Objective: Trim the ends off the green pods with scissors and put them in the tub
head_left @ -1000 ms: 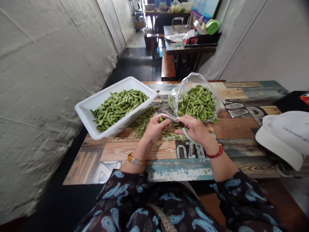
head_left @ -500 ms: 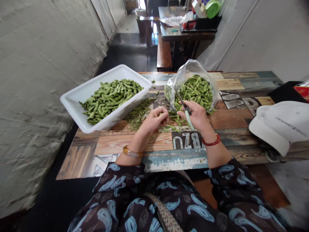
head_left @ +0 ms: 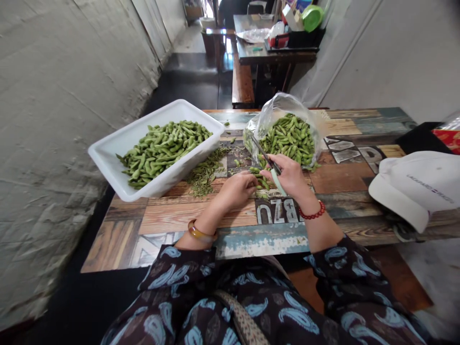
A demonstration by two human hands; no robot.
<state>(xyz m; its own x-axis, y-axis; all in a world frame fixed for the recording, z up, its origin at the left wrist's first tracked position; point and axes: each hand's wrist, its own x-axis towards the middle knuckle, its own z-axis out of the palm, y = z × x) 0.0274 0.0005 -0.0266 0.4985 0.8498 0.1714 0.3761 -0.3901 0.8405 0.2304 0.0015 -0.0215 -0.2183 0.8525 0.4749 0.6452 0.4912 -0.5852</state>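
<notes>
Scissors [head_left: 265,155] with a pale green handle are in my right hand [head_left: 289,176], their blades pointing up and left toward the clear plastic bag [head_left: 282,101]. Green pods [head_left: 287,138] fill the bag. My left hand [head_left: 239,190] is low over the table, fingers curled down beside a few loose pods [head_left: 264,183]; its fingertips are partly hidden, and whether they grip a pod is unclear. To the left, a white tub [head_left: 104,167] holds a heap of pods [head_left: 167,146]. Trimmed bits and stems [head_left: 204,177] lie between the tub and my left hand.
A white cap [head_left: 413,184] rests on the patterned wooden table [head_left: 122,239] at the right, near a black tray with a red packet [head_left: 449,139]. Beyond stand a bench [head_left: 242,84] and a second table [head_left: 247,24]. A rough wall runs along the left.
My left hand has moved down and right, from a raised fist to the loose pods. My right hand and the scissors have shifted slightly down and left. The whole view has shifted a little.
</notes>
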